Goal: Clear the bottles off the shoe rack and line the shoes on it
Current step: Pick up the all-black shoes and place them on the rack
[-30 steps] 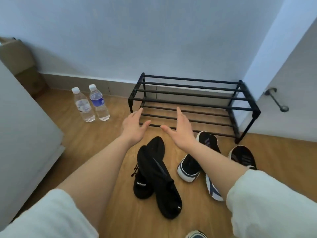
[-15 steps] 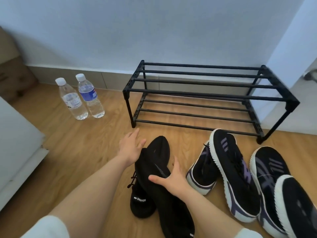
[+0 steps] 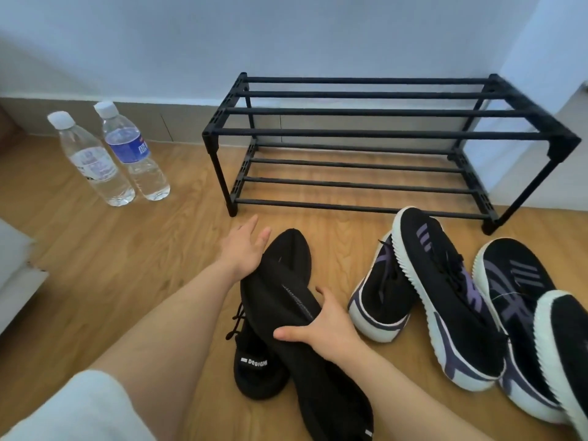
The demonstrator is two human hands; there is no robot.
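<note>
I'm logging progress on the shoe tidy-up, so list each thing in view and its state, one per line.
Shoe rack: both shelves bare.
Two bottles: upright on the floor, capped, left of the rack.
Black shoes: on the floor, one lying across the other.
Striped shoes: on the floor, jumbled.
Left hand: open, against the black shoes.
Right hand: gripping the upper black shoe.

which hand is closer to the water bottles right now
Left. The left hand rests on the black shoe's toe, right of the water bottles; the right hand grips the shoe farther away.
</note>
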